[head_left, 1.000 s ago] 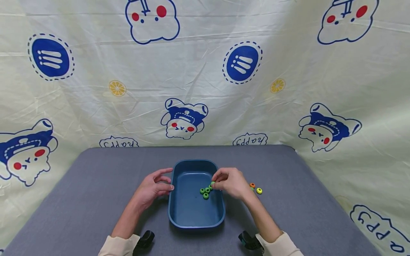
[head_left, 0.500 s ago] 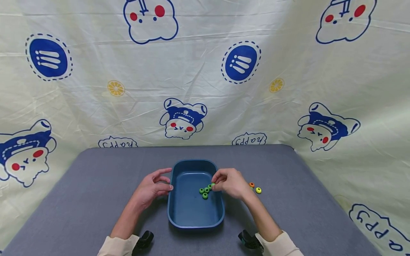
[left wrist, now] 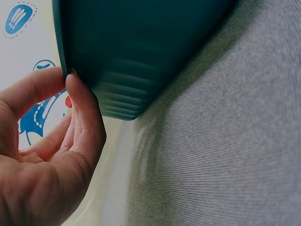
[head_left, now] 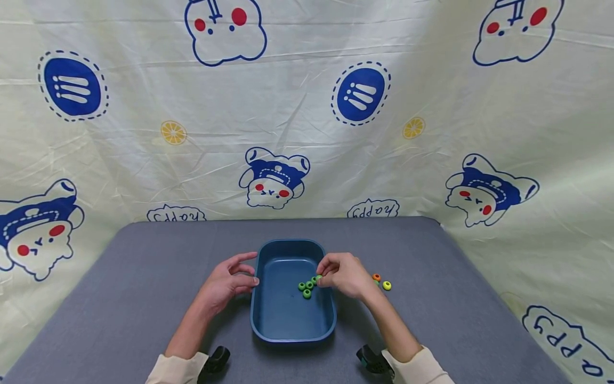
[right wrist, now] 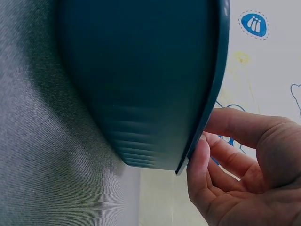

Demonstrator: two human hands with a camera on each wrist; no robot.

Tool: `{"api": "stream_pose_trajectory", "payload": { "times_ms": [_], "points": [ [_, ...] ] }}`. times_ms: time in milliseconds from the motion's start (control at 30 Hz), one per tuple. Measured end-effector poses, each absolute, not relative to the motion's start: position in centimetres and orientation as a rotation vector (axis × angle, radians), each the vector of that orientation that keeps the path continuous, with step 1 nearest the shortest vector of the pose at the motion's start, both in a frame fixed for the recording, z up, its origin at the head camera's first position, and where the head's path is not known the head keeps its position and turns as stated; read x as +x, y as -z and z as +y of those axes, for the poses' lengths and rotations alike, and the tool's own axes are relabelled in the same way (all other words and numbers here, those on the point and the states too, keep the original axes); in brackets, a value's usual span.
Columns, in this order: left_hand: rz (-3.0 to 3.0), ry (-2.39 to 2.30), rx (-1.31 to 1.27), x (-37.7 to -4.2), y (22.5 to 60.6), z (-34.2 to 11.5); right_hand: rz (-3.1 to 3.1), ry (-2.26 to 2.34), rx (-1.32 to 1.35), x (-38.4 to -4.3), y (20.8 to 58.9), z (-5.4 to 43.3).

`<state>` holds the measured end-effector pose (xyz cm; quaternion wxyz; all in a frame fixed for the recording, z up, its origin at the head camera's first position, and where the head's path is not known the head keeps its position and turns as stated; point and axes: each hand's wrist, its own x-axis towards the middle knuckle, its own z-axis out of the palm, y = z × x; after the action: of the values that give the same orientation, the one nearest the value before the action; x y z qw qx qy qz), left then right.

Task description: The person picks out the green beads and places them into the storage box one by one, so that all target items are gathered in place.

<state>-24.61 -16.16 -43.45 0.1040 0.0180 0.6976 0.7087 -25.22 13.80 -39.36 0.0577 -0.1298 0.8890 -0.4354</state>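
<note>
A blue rectangular tray (head_left: 293, 320) with rounded corners stands lengthwise before me, several green beads (head_left: 307, 294) clustered toward its right side. My left hand (head_left: 225, 282) pinches the left rim between thumb and forefinger; in the left wrist view, the thumb lies against the outer wall. On the opposite side, my right hand (head_left: 346, 273) pinches the right rim, its fingertips reaching over the edge beside the beads and partly covering one of them. From the right wrist view, the tray's ribbed outer wall (right wrist: 136, 141) shows next to the right thumb. Whether the tray's base touches the table cannot be made out.
Right of the tray, an orange bead (head_left: 376, 277) and a yellow bead (head_left: 387, 286) lie on the grey cloth-covered table (head_left: 144, 298); a green bead is mostly hidden behind the right wrist. A printed curtain (head_left: 307, 106) hangs behind the table.
The head view has shifted very slightly. Both hands, the tray and the beads keep the same positions relative to each other.
</note>
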Motion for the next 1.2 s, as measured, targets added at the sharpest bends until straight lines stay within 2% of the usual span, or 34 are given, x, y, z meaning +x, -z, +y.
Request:
{"api": "stream_pose_trajectory", "payload": {
  "times_ms": [767,1200],
  "points": [
    [2.063,-2.089,0.043,-24.5,43.5,-16.2,2.705,1.303,-0.449,-25.3,39.5,13.8],
    [2.072,-2.084,0.045,-24.6,43.6,-16.2,2.697,1.339,-0.42,-25.1,38.2,15.3]
  ]
}}
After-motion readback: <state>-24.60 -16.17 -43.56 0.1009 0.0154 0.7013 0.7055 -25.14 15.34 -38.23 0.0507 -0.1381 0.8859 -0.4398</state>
